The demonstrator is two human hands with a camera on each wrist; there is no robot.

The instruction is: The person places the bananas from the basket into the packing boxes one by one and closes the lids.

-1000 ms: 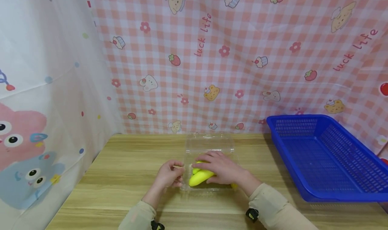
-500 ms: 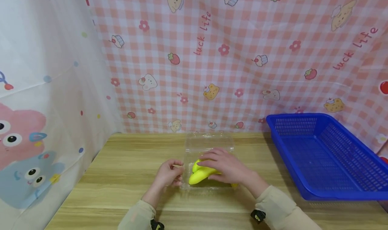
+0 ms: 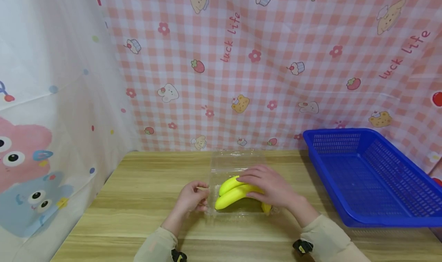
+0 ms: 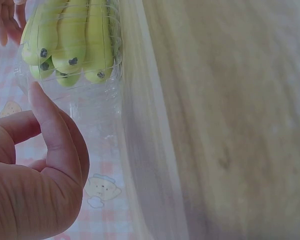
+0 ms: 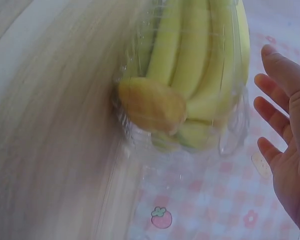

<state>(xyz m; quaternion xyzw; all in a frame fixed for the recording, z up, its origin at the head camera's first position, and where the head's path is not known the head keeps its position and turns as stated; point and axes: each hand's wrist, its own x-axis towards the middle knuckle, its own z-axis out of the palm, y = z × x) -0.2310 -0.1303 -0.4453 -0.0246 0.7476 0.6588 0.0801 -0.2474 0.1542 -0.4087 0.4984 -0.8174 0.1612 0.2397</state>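
A bunch of yellow bananas (image 3: pixel 235 195) lies in a clear plastic clamshell box (image 3: pixel 238 213), its lid folded back towards the wall. Dark tips mark the bananas' ends in the left wrist view, seen through the box wall. My right hand (image 3: pixel 271 185) is over the right part of the bunch, hiding some of it; the right wrist view has its fingers (image 5: pixel 275 112) spread and apart from one another. At the box's left edge is my left hand (image 3: pixel 193 197), its bent fingertips right at the rim. The brownish stem end (image 5: pixel 152 105) sits in the box's near right corner.
A large blue plastic basket (image 3: pixel 348 219) stands on the right side of the wooden table (image 3: pixel 148 200). Behind the table hangs a pink checked cloth (image 3: pixel 221 85), and a white patterned cloth (image 3: pixel 69 101) hangs at the left.
My right hand has slid to the right along the bananas, uncovering more of their left part and the stem end. My left hand has stayed at the box's edge.
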